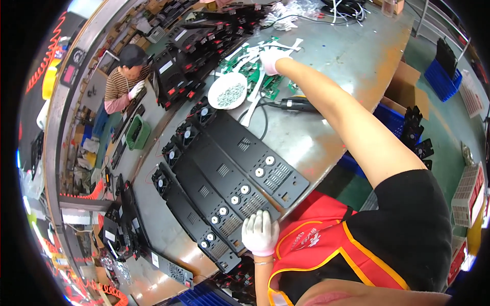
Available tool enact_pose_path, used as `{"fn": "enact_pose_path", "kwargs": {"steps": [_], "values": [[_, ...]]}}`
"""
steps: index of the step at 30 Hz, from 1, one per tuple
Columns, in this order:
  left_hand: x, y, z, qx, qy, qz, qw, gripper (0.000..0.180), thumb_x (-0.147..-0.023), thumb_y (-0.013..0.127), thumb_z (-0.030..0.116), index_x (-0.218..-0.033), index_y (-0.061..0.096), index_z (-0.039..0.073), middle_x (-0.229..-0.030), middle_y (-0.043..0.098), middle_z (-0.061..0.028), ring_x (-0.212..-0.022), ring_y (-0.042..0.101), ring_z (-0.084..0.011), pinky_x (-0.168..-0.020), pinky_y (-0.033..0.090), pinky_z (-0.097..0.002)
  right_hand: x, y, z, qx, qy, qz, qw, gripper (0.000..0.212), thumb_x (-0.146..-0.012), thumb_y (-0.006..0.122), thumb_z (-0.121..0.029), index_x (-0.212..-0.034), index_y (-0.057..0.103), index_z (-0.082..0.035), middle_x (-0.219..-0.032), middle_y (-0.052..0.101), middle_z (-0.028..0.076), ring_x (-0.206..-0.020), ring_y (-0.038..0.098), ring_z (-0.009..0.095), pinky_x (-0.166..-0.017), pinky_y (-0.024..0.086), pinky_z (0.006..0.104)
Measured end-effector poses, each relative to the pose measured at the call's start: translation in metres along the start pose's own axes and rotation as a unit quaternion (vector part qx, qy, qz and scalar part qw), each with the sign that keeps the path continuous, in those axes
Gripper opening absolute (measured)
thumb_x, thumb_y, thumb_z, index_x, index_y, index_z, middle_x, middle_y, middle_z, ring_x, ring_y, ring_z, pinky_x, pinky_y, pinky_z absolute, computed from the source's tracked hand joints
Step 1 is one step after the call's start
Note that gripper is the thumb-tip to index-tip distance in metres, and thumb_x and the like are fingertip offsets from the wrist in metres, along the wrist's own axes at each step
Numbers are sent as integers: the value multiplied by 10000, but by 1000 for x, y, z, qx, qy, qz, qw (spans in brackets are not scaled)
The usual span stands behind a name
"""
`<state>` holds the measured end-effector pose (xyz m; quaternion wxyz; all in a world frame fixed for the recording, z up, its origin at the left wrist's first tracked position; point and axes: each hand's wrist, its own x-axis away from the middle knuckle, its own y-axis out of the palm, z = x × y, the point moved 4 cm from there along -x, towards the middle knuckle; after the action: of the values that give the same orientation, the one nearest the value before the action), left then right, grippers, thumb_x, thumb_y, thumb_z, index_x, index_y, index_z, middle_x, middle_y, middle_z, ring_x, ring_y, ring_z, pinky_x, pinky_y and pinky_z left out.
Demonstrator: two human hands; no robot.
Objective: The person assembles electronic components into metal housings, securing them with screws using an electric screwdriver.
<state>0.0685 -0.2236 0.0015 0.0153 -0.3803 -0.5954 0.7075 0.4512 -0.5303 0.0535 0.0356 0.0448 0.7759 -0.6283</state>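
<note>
Several black perforated metal panels (224,148) lie side by side on the metal bench, each with a pair of white round parts near its front end and a small fan (187,133) at its far end. My left hand (259,233), in a white glove, rests with fingers stretched over the front end of one panel. Across the bench, my gloved right hand (272,59) reaches into a pile of green circuit boards (250,66) and white strips. Its fingers look drawn together; what they hold is hidden. A white bowl (227,91) of small metal pieces stands beside the pile.
A black power tool (296,104) with a cord lies under my right forearm. Stacked black parts (178,71) fill the far left. Beyond the bench a co-worker (125,81) stands near a green basket (138,131). Blue crates (443,79) and a cardboard box (406,89) are at the right.
</note>
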Motion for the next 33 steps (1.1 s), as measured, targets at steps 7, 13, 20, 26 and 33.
{"fn": "enact_pose_path", "kwargs": {"steps": [7,13,20,26,33], "values": [[1,-3,-2,8,-9,11,1000,381,-682,701,181,-1039,616,78,-1006,608,-59,-929,580,-229,-836,482,-384,-7,7,3,119,-45,-85,988,229,-722,627,-83,-929,698,-15,-977,672,193,-907,659,319,-754,531,384],[2,-3,-2,8,-4,9,1000,380,-670,704,183,-1021,613,71,-1008,605,-77,-922,583,-244,-845,479,-401,16,-60,1,47,-78,78,993,288,-767,597,-167,-985,569,18,-924,640,246,-898,630,387,-774,504,439],[-14,-35,11,105,-29,81,991,519,-654,688,158,-1142,548,52,-1117,563,-134,-1026,547,-317,-915,441,-435,70,-197,-44,-394,-127,111,904,239,-781,657,-264,-951,649,-96,-889,689,132,-796,648,329,-693,487,420],[-84,-26,54,862,-260,23,434,947,-753,745,414,-1459,151,203,-1398,338,-135,-1194,456,-364,-974,410,-554,162,-132,-170,-505,-239,8,829,420,-644,725,-278,-923,619,18,-786,646,117,-722,617,188,-647,502,328],[-84,-9,-15,910,-284,130,273,851,-709,754,455,-1364,350,92,-1389,395,-130,-1276,379,-344,-1048,313,-592,252,-41,-209,-186,-328,-186,907,393,-735,620,-207,-1074,578,-12,-903,661,204,-846,655,347,-743,520,416]]}}
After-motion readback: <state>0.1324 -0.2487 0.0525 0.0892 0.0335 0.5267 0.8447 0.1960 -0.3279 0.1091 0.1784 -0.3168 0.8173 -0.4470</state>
